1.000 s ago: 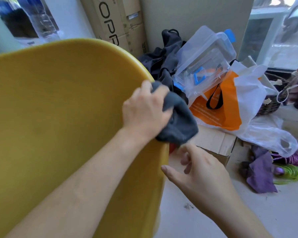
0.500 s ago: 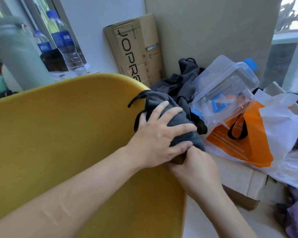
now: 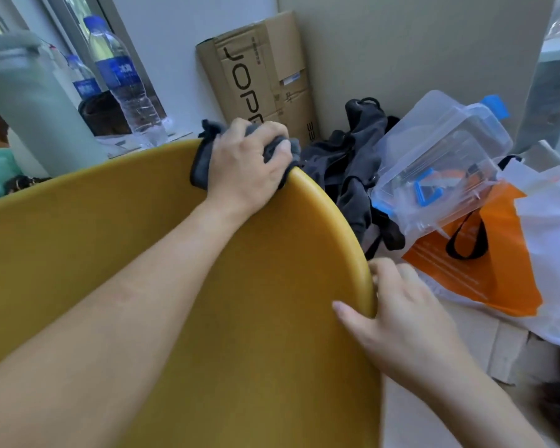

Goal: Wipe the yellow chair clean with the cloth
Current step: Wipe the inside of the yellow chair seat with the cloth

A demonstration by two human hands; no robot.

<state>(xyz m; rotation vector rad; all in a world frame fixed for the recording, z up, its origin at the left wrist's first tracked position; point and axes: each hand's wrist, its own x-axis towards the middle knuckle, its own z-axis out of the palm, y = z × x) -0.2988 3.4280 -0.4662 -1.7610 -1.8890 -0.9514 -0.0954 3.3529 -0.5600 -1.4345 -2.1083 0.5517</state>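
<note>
The yellow chair (image 3: pixel 117 240) fills the lower left of the view, its curved back rim running from the left edge up and down to the right. My left hand (image 3: pixel 249 163) presses a dark grey cloth (image 3: pixel 201 160) onto the top of that rim, fingers curled over the bunched cloth. My right hand (image 3: pixel 398 312) grips the rim's right edge lower down, thumb on the inner face and fingers behind it.
Behind the chair stand water bottles (image 3: pixel 123 82), a cardboard box (image 3: pixel 265 79) and a pale green cylinder (image 3: pixel 29 101). To the right lie dark clothing (image 3: pixel 349 163), a clear plastic container (image 3: pixel 440 156), an orange and white bag (image 3: pixel 498 263) and flat cardboard (image 3: pixel 485 344).
My left hand has slid the cloth up and left along the rim to its top. My right hand has let go of the cloth and taken hold of the chair's right edge.
</note>
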